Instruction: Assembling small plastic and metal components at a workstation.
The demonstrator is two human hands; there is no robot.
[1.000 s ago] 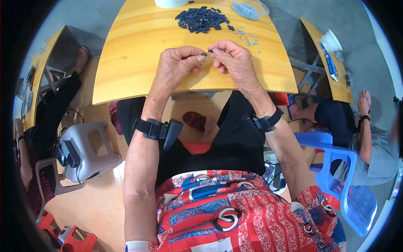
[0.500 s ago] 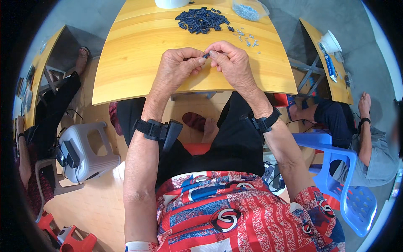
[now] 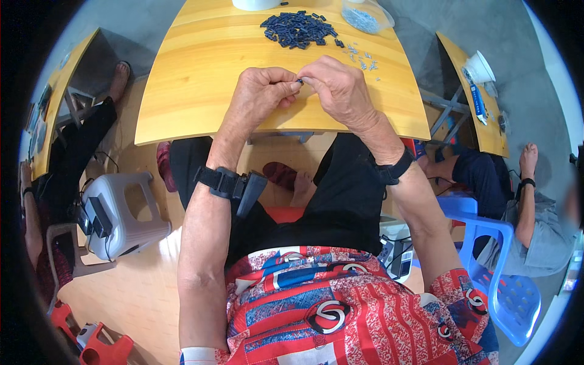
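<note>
My left hand [image 3: 260, 92] and my right hand [image 3: 337, 88] meet fingertip to fingertip above the near part of a yellow wooden table [image 3: 201, 91]. Both pinch one small dark blue part [image 3: 299, 80], mostly hidden by the fingers. Farther back on the table lies a pile of several dark blue parts [image 3: 298, 29]. To its right are scattered small pale pieces [image 3: 364, 61] and a clear container [image 3: 365, 17] holding more of them. Each wrist wears a black band.
A white container [image 3: 255, 3] stands at the table's far edge. A grey stool [image 3: 121, 213] with a black box sits at my left, a blue plastic chair [image 3: 505, 286] at my right. Other people sit at yellow tables on both sides; red stools [image 3: 103, 350] lower left.
Both hands stay together over the table, fingers shifting slightly around the small part. Nothing else has moved.
</note>
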